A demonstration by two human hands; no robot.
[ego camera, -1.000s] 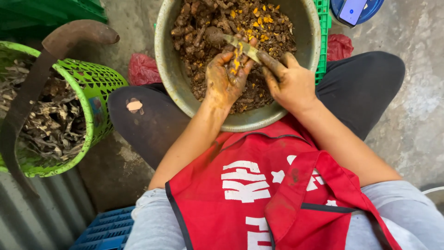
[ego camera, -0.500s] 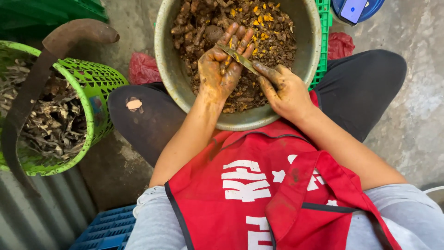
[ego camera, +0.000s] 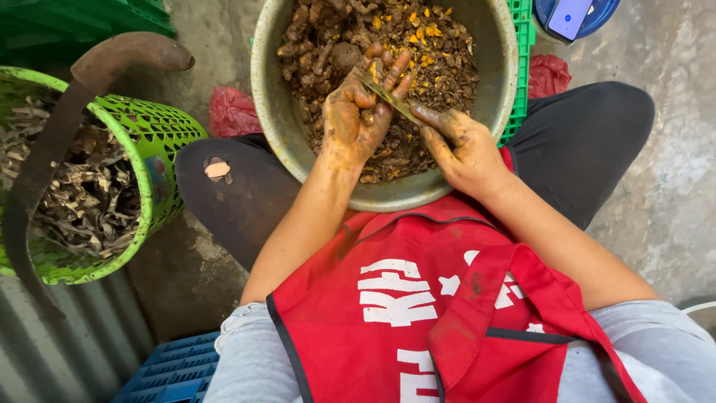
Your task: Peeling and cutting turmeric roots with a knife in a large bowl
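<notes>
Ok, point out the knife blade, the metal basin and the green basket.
knife blade [ego camera: 389,98], head view, middle of the thin blade between the hands.
metal basin [ego camera: 388,195], head view, bare near rim.
green basket [ego camera: 153,130], head view, mesh wall on its right side.
</notes>
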